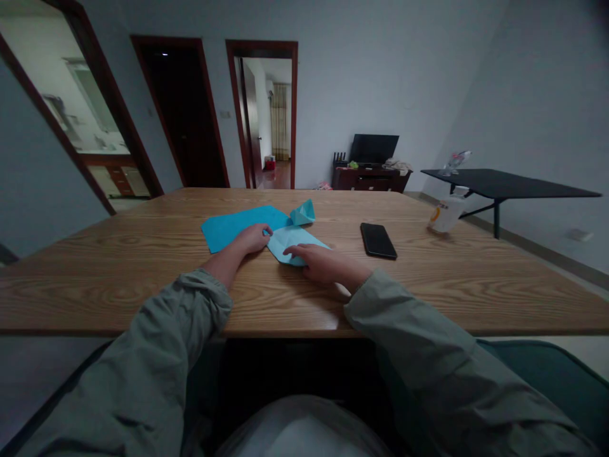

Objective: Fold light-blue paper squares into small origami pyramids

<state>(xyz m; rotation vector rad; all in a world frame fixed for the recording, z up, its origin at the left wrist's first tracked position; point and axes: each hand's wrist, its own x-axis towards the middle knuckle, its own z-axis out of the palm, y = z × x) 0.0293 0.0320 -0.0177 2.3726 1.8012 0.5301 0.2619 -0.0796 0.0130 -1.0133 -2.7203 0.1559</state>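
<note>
A light blue sheet of paper (291, 236) with a crease lies on the wooden table in front of me. My left hand (253, 239) is closed at its left edge, thumb and index finger pinched together there. From the right, my right hand (323, 261) rests over the sheet's near side with its index finger stretched out on the paper; its other fingers are partly hidden. Brighter blue paper (233, 225) lies flat beyond and left of my left hand. Just behind the light blue sheet stands a folded blue paper piece (303, 213), cone-like in shape.
A black phone (378, 240) lies to the right of my right hand. Further right on the wooden table (419, 285) stands a translucent plastic cup (447, 214) with an orange mark. Past the table are a black folding table (509, 184) and a TV (375, 149) on a dark cabinet.
</note>
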